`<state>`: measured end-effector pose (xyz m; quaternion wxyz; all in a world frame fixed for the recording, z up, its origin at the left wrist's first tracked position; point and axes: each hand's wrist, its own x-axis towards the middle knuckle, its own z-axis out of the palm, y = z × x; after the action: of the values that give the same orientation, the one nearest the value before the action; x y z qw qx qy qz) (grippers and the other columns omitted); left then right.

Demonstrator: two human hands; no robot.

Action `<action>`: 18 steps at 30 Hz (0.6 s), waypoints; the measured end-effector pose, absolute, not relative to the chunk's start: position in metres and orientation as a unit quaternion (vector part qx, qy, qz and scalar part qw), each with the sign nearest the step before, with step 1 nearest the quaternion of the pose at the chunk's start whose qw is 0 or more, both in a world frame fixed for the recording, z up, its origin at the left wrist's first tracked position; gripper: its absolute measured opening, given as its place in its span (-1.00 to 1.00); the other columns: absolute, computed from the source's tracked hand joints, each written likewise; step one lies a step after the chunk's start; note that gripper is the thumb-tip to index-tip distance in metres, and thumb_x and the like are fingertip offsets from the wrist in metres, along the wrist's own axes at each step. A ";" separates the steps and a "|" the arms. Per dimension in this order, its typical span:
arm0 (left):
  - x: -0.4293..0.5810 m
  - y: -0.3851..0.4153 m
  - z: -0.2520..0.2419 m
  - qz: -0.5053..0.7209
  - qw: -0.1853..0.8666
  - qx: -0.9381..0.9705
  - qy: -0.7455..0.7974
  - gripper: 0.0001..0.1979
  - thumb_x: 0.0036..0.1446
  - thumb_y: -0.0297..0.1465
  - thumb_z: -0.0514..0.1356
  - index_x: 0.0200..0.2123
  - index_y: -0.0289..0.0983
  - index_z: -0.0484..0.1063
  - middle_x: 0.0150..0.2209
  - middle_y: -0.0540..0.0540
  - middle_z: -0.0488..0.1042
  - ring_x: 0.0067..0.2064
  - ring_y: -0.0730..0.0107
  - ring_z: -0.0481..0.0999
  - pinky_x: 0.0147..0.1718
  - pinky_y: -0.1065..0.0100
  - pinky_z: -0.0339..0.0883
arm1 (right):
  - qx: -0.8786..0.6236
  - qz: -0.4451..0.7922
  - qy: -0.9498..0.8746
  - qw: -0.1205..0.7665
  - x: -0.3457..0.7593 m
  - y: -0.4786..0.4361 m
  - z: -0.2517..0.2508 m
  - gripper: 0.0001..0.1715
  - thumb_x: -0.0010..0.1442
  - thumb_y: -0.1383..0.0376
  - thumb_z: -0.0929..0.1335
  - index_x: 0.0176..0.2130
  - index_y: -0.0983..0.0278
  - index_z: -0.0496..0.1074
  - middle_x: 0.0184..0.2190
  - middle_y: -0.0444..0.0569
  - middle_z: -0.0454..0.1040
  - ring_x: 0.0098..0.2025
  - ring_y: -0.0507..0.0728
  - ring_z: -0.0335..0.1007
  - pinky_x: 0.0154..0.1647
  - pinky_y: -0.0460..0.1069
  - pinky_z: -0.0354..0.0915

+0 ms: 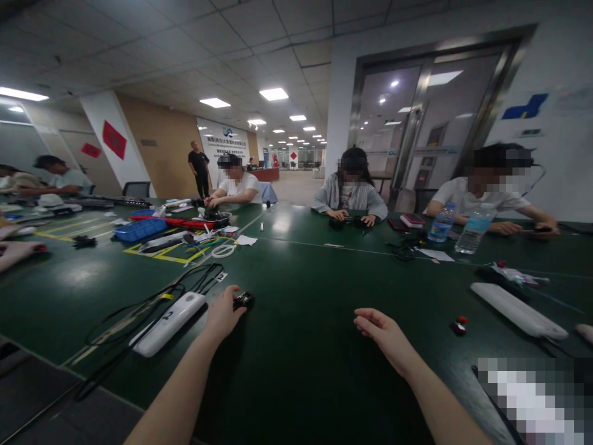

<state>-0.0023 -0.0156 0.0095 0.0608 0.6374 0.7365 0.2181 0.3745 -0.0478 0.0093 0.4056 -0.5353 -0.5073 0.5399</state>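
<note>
My left hand (222, 314) rests on the dark green table (301, 296), its fingers closed round a small black part (243, 301) at the fingertips. Just left of it lies a white power strip (167, 322) marked with a number, with black cables looping around it. My right hand (382, 334) hovers low over the table to the right, fingers loosely curled and slightly apart, with nothing in it. A small red and black piece (459, 325) lies on the table further right of that hand.
A second white power strip (517, 309) lies at the right. Two water bottles (472, 230) stand across the table, where three people sit working. A blue tray (139, 228), cables and tape rolls clutter the far left. A blurred patch covers the bottom right corner.
</note>
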 end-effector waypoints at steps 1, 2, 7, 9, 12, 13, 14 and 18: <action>-0.004 -0.015 0.008 0.230 0.076 0.630 0.738 -0.52 -0.06 -0.34 0.10 -0.04 -0.29 0.09 -0.16 -0.15 0.36 -0.13 0.24 0.39 -0.17 0.29 0.20 | -0.534 0.538 -0.509 0.408 0.374 -0.048 0.010 -0.63 -0.03 0.15 0.33 -0.18 0.21 0.38 -0.26 -0.05 0.42 -0.17 0.17 0.32 -0.12 0.09 0.22; -0.006 -0.014 0.007 0.241 0.091 0.620 0.741 -0.50 -0.05 -0.32 0.09 -0.02 -0.31 0.06 -0.16 -0.16 0.36 -0.15 0.25 0.40 -0.19 0.30 0.22 | -0.532 0.537 -0.511 0.409 0.374 -0.049 0.010 -0.63 -0.03 0.15 0.33 -0.18 0.21 0.38 -0.27 -0.05 0.42 -0.17 0.16 0.32 -0.12 0.08 0.22; -0.015 -0.010 0.006 0.242 0.123 0.574 0.773 -0.51 -0.03 -0.27 0.07 -0.04 -0.36 0.07 -0.12 -0.23 0.37 -0.13 0.20 0.41 -0.17 0.29 0.23 | -0.528 0.526 -0.522 0.416 0.373 -0.052 0.013 -0.66 0.00 0.16 0.32 -0.19 0.22 0.37 -0.27 -0.06 0.40 -0.20 0.14 0.32 -0.14 0.06 0.23; -0.016 -0.009 0.008 0.234 0.125 0.567 0.780 -0.51 -0.02 -0.26 0.06 -0.04 -0.35 0.06 -0.09 -0.24 0.36 -0.12 0.17 0.41 -0.18 0.27 0.24 | -0.525 0.524 -0.523 0.420 0.372 -0.053 0.014 -0.66 0.00 0.16 0.32 -0.20 0.23 0.37 -0.27 -0.06 0.40 -0.19 0.14 0.31 -0.14 0.06 0.22; -0.012 -0.010 0.012 0.225 0.126 0.578 0.774 -0.52 0.00 -0.25 0.04 -0.02 -0.31 0.03 -0.08 -0.21 0.37 -0.13 0.17 0.42 -0.21 0.27 0.25 | -0.524 0.524 -0.522 0.422 0.370 -0.054 0.015 -0.67 -0.01 0.17 0.32 -0.20 0.23 0.37 -0.27 -0.06 0.41 -0.19 0.13 0.32 -0.15 0.05 0.22; -0.009 -0.010 0.014 0.220 0.125 0.583 0.772 -0.53 0.01 -0.26 0.03 -0.02 -0.30 0.03 -0.08 -0.20 0.37 -0.14 0.18 0.43 -0.22 0.28 0.26 | -0.523 0.525 -0.522 0.422 0.370 -0.054 0.016 -0.68 -0.01 0.17 0.32 -0.21 0.23 0.37 -0.27 -0.07 0.41 -0.19 0.13 0.32 -0.15 0.05 0.22; -0.006 -0.011 0.016 0.211 0.124 0.589 0.770 -0.55 0.01 -0.27 0.03 -0.03 -0.28 0.04 -0.07 -0.19 0.37 -0.14 0.19 0.43 -0.22 0.28 0.25 | -0.523 0.525 -0.521 0.424 0.369 -0.055 0.016 -0.68 -0.01 0.18 0.32 -0.21 0.23 0.37 -0.27 -0.07 0.41 -0.20 0.13 0.32 -0.15 0.05 0.22; 0.019 -0.014 0.021 0.177 0.129 0.635 0.740 -0.61 -0.01 -0.31 0.06 -0.07 -0.22 0.10 -0.06 -0.14 0.36 -0.14 0.22 0.43 -0.21 0.31 0.24 | -0.519 0.528 -0.517 0.430 0.368 -0.055 0.017 -0.71 -0.01 0.21 0.33 -0.23 0.23 0.38 -0.27 -0.07 0.42 -0.20 0.13 0.33 -0.15 0.06 0.23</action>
<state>0.0191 -0.0141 0.0212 0.1290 0.6354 0.7405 0.1772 0.3681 -0.0547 0.0168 0.4295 -0.5189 -0.5172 0.5280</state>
